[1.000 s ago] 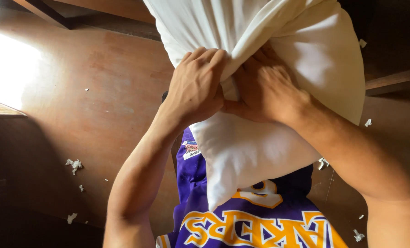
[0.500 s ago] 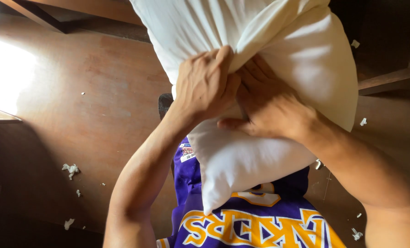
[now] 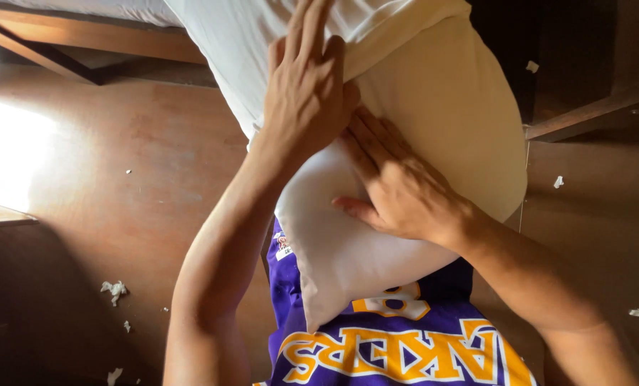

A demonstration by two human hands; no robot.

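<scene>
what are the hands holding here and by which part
Both hands press on a white pillow: left hand flat where the pillowcase edge ends, right hand on its bare middle. No closed grip shows.

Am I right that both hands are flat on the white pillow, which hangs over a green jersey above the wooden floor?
Not quite: the jersey is purple with yellow trim, not green, as the head view shows. The rest stands: the left hand and right hand lie flat on the white pillow, above the wooden floor.
</scene>
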